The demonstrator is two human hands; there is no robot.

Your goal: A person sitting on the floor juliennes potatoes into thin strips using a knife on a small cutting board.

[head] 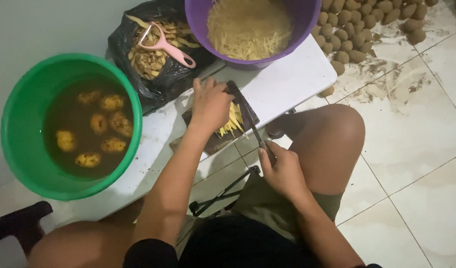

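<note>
I see my left hand (pixel 210 105) pressing down on the yellow potato strips (pixel 233 120), fingers curled over them — they lie on the dark cutting board (pixel 213 141) on the white worktop (pixel 287 82). My right hand (pixel 283 171) has its fingers closed tight around the knife (pixel 252 124), blade beside the strips. A green bucket (pixel 19 124) of peeled potatoes in water sits to the left — a purple bowl (pixel 307 20) of strips is up top.
</note>
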